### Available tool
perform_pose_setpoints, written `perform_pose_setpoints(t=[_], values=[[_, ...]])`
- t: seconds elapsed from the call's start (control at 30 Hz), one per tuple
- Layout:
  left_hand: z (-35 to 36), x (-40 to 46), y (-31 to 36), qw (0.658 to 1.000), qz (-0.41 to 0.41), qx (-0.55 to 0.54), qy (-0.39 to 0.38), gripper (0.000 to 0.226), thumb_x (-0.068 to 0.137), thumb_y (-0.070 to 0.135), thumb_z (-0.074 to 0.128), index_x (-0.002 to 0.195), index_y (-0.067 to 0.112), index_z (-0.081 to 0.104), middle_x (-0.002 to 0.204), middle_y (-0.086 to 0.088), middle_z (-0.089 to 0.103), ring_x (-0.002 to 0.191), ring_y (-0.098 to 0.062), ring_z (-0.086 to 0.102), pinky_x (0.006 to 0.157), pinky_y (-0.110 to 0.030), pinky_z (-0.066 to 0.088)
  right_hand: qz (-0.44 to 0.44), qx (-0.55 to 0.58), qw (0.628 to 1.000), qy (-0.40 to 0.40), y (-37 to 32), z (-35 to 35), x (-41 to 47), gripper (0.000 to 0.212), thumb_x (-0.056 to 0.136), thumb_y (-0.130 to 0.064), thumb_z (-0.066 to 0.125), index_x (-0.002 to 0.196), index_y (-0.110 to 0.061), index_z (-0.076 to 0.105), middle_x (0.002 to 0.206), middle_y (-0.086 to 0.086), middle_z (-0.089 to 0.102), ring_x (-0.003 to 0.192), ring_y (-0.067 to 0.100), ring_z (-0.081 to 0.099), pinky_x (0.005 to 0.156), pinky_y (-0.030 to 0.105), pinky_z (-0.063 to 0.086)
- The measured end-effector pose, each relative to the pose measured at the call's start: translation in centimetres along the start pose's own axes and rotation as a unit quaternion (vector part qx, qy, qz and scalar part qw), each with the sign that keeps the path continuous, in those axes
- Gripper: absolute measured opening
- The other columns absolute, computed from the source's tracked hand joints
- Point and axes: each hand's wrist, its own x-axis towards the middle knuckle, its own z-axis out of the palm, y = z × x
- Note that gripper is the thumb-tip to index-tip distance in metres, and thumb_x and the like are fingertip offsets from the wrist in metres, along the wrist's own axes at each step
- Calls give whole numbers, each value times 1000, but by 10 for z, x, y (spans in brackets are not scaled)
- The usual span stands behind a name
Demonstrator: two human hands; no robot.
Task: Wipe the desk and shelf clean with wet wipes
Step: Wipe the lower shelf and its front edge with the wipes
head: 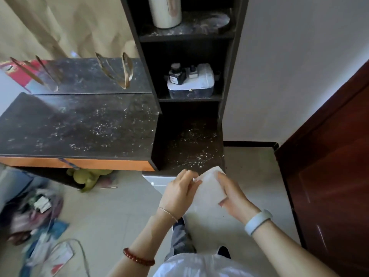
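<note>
A white wet wipe (208,186) is stretched flat between both hands, just in front of the lowest shelf. My left hand (178,193) pinches its left edge and my right hand (232,194) grips its right edge. The dark desk top (75,126) on the left is speckled with white dust. The dark shelf unit (191,144) on the right has a dusty bottom level, a middle level and an upper level (185,33) that is also dusty.
An ink bottle (176,75) sits on a white box (191,84) on the middle shelf. A white cylinder (166,12) stands on the upper shelf. Gift bags (30,74) sit at the desk's back. Clutter (38,212) covers the floor at left; a brown door (331,176) is at right.
</note>
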Motion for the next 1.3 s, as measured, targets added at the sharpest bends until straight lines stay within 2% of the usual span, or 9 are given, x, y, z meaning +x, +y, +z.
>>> perform_pose_setpoints(t=[0.1,0.23,0.37,0.57,0.73,0.9,0.97,1.17,1.3], values=[[0,20,-26,987,61,64,-131,30,88,37,52,113,23,61,118,-9,49,105,-26,47,90,-34,41,18,77,990,-118,-6,18,21,48,90,-53,41,92,-16,70,79,2,70,70,16,66,56,25,49],[-3,46,-69,942,97,153,-282,50,84,55,45,132,45,36,153,9,13,139,-16,1,115,-41,8,32,59,995,-69,-21,36,48,34,92,-40,45,94,-15,68,75,4,69,64,13,66,57,24,49],[4,67,-105,964,44,121,-231,42,87,46,45,127,35,46,147,5,28,137,-19,18,112,-39,19,-33,23,991,131,-21,37,91,26,90,3,35,106,-4,55,83,11,62,80,28,60,62,31,48],[56,82,-158,966,-146,95,-192,45,92,33,42,135,21,37,145,-4,31,132,-24,27,109,-36,27,-176,-335,882,279,-17,-1,158,38,90,3,37,128,1,42,124,19,55,114,34,50,89,32,40],[104,88,-202,943,-244,166,-155,55,91,36,41,141,22,21,148,-9,23,136,-31,17,112,-42,20,-305,-525,774,183,-11,-20,230,33,90,5,46,122,1,53,122,23,59,112,39,57,86,38,49],[136,98,-219,945,-241,196,-109,58,88,30,47,140,12,28,148,-21,23,138,-38,16,114,-49,12,-324,-757,564,-66,74,-51,238,51,92,-24,39,140,-7,32,149,21,26,138,40,16,118,48,4],[146,103,-224,949,-233,199,-80,55,86,30,44,136,8,35,145,-26,29,136,-42,21,112,-54,17,-345,-774,521,-100,74,-66,249,52,93,-32,31,142,-13,30,150,15,23,139,36,16,117,46,5],[161,119,-237,947,-244,208,-21,63,83,38,26,138,6,32,146,-27,26,137,-42,21,111,-54,16,-300,-735,605,53,-4,-36,343,52,96,-41,21,145,-22,18,156,10,9,144,29,-1,116,39,-6],[158,119,-240,942,-265,206,-21,66,83,40,23,139,5,29,148,-26,22,139,-40,17,113,-51,12,-377,-761,515,-116,57,-46,272,52,93,-42,29,141,-21,32,151,12,25,141,34,13,116,50,9]])
